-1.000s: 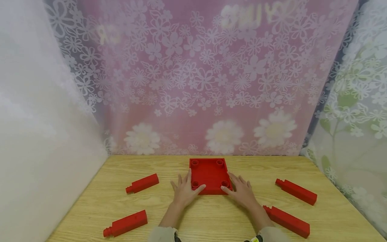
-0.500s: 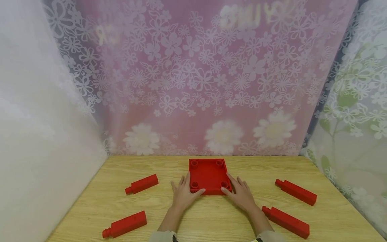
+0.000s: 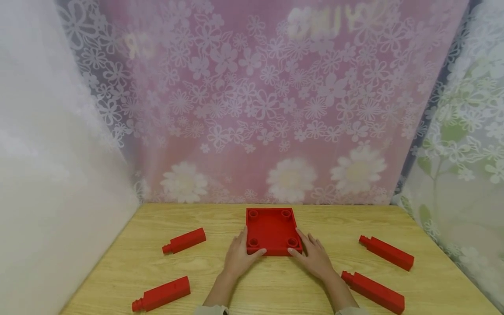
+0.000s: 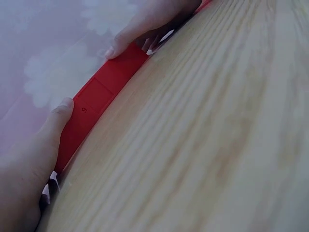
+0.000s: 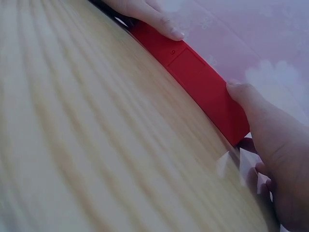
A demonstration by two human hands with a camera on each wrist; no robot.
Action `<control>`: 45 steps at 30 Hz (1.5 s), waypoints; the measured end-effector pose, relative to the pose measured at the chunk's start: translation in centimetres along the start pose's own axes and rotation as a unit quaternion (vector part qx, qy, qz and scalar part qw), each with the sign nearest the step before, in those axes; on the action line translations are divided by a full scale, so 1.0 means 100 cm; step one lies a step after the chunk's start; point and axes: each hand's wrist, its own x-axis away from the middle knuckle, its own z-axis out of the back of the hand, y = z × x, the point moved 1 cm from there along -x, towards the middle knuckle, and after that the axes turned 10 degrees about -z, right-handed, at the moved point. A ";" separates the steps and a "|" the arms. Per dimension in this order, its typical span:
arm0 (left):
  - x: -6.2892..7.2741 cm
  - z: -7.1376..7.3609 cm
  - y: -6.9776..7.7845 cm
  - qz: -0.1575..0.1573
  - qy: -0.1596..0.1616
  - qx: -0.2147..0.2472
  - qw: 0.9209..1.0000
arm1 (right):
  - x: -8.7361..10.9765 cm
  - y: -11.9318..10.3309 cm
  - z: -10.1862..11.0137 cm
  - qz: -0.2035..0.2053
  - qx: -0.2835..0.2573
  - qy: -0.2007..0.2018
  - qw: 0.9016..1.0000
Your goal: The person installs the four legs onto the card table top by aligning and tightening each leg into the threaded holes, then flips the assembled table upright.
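A red square toy tabletop (image 3: 271, 229) lies underside up at the back middle of the table, with a raised rim and a round socket in each corner. At its near left corner my left hand (image 3: 237, 258) holds it, thumb on the front edge and fingers along the left side. My right hand (image 3: 315, 258) holds the near right corner the same way. Both thumb tips touch the top of the front wall (image 4: 91, 104) in the left wrist view. In the right wrist view, that wall (image 5: 193, 77) sits low on the wood.
Red square-sided legs with narrow threaded ends lie on both sides: a far left leg (image 3: 184, 240), a near left leg (image 3: 161, 294), a far right leg (image 3: 386, 253) and a near right leg (image 3: 374, 292). A flowered pink curtain (image 3: 260, 109) hangs behind the wooden table (image 3: 275, 288).
The fingers of my left hand have drawn closer together and slid slightly nearer along the tabletop's side. Both hands keep their hold on the near corners. The legs have not moved on the table.
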 end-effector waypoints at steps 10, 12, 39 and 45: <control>0.001 -0.002 -0.001 -0.012 -0.005 -0.005 1.000 | 0.009 -0.004 0.003 0.005 -0.014 0.009 1.000; 0.001 -0.002 -0.001 -0.010 -0.009 -0.003 1.000 | 0.010 -0.004 0.003 0.003 -0.019 0.010 1.000; 0.026 0.005 0.012 0.001 -0.019 0.012 1.000 | 0.035 -0.007 0.004 0.002 -0.032 0.018 0.999; 0.032 0.007 0.015 0.004 -0.014 0.016 1.000 | 0.042 -0.010 0.005 -0.004 -0.032 0.020 0.999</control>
